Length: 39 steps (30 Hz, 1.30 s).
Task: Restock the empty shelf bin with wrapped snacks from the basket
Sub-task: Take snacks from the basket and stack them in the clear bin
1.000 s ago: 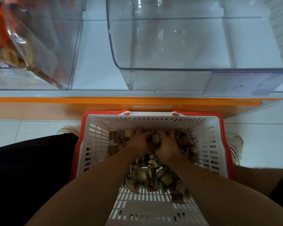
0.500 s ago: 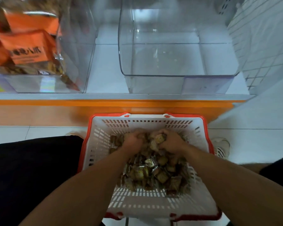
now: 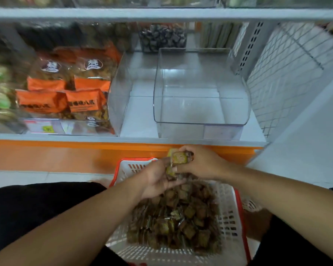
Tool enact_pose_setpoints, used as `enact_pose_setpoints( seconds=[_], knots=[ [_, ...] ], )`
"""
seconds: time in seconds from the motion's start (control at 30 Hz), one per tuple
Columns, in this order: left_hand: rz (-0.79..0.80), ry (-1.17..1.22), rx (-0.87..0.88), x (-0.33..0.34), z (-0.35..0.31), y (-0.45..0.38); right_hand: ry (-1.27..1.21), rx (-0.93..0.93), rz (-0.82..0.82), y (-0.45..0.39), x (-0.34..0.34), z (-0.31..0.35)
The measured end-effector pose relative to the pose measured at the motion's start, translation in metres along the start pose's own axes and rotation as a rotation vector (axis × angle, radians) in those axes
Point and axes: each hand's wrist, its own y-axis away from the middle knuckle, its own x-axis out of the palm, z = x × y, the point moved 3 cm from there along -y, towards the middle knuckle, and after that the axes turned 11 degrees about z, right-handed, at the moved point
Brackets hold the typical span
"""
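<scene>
Both hands were raised above the far end of the basket (image 3: 227, 212), held close together with a clump of wrapped snacks between them. The left hand (image 3: 158, 179) lay palm-up under the clump, its fingers (image 3: 176, 182) curled round the lower packets. The right hand (image 3: 202, 166) came in from the other side, its fingers (image 3: 185, 149) bent over the top of the held snacks (image 3: 178, 158), where one brownish square in a yellow-green wrapper faced the camera. Exactly how many packets the two hands held could not be told.

The white slotted basket with its red rim sat on the floor between the person's knees, and a loose heap of snacks (image 3: 179, 223) filled its middle and right part, below and just behind the hands.

Ahead, on the lowest white shelf (image 3: 140, 116) with its orange front edge, stood the empty bin (image 3: 200, 89), clear plastic with a curved front lip and nothing in it. It was above and beyond the hands, well apart from them. To its left, with a gap of bare shelf between, a second clear bin (image 3: 115, 104) was packed with orange-labelled bags (image 3: 65, 93). Farther back a smaller container of dark pieces (image 3: 161, 36) stood behind the empty bin. A white wire grid panel (image 3: 288, 73) closed the right side of the shelf
</scene>
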Motion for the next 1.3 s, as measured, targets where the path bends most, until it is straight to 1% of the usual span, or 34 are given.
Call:
enact_pose_setpoints(
  seconds=[0.07,0.1,0.13,0.17,0.2,0.23,0.27,0.33,0.4,0.43,0.47,0.57,0.67,0.73,0.83,0.9,0.93,0.97,1.0,1.07,1.1,1.13,1.2,1.3],
  knots=[
    [0.046,-0.002,0.089,0.015,-0.016,0.021,0.249,-0.074,-0.023,0.027,-0.019,0.033],
    [0.065,-0.026,0.139,0.022,-0.024,0.031,0.351,-0.107,-0.067,0.040,-0.028,0.047],
    [0.079,-0.068,0.193,0.028,-0.031,0.041,0.378,-0.147,-0.139,0.051,-0.038,0.060],
    [0.090,-0.112,0.250,0.033,-0.039,0.049,0.307,-0.197,-0.214,0.061,-0.047,0.071],
    [0.096,-0.150,0.310,0.038,-0.047,0.055,0.165,-0.244,-0.271,0.068,-0.054,0.080],
    [0.096,-0.184,0.368,0.042,-0.054,0.060,-0.016,-0.283,-0.293,0.071,-0.060,0.086],
    [0.087,-0.217,0.421,0.046,-0.061,0.063,-0.203,-0.306,-0.271,0.069,-0.064,0.088],
    [0.078,-0.281,0.498,0.053,-0.070,0.067,-0.522,-0.306,-0.133,0.061,-0.064,0.086],
    [0.068,-0.346,0.538,0.059,-0.075,0.068,-0.707,-0.275,-0.017,0.054,-0.061,0.083],
    [0.055,-0.378,0.546,0.060,-0.077,0.068,-0.753,-0.271,0.006,0.051,-0.060,0.080],
    [0.042,-0.401,0.553,0.061,-0.078,0.068,-0.771,-0.268,0.003,0.048,-0.059,0.078],
    [-0.001,-0.489,0.574,0.058,-0.082,0.069,-0.676,-0.234,-0.076,0.043,-0.058,0.068],
    [-0.039,-0.624,0.582,0.056,-0.085,0.072,-0.694,-0.197,-0.005,0.038,-0.051,0.063],
    [-0.073,-0.695,0.581,0.054,-0.088,0.073,-0.714,-0.184,-0.003,0.036,-0.047,0.063],
    [-0.081,-0.691,0.591,0.053,-0.089,0.073,-0.790,-0.219,-0.114,0.033,-0.050,0.063],
    [-0.107,-0.602,0.634,0.052,-0.089,0.075,-0.912,-0.262,-0.194,0.035,-0.059,0.064],
    [-0.130,-0.532,0.665,0.051,-0.089,0.076,-0.976,-0.289,-0.196,0.037,-0.064,0.064],
    [-0.165,-0.472,0.696,0.050,-0.090,0.076,-1.029,-0.314,-0.154,0.040,-0.067,0.066],
    [-0.212,-0.437,0.725,0.048,-0.091,0.076,-1.062,-0.333,-0.069,0.042,-0.066,0.069],
    [-0.306,-0.427,0.792,0.045,-0.093,0.076,-1.065,-0.339,0.134,0.044,-0.054,0.073],
    [-0.335,-0.433,0.831,0.045,-0.094,0.076,-1.042,-0.322,0.181,0.045,-0.045,0.074],
    [-0.349,-0.443,0.868,0.046,-0.095,0.076,-1.018,-0.294,0.182,0.044,-0.037,0.074],
    [-0.358,-0.462,0.924,0.049,-0.094,0.077,-1.017,-0.246,0.116,0.041,-0.026,0.073],
    [-0.354,-0.439,0.944,0.053,-0.093,0.078,-1.040,-0.219,0.067,0.038,-0.022,0.072]
  ],
)
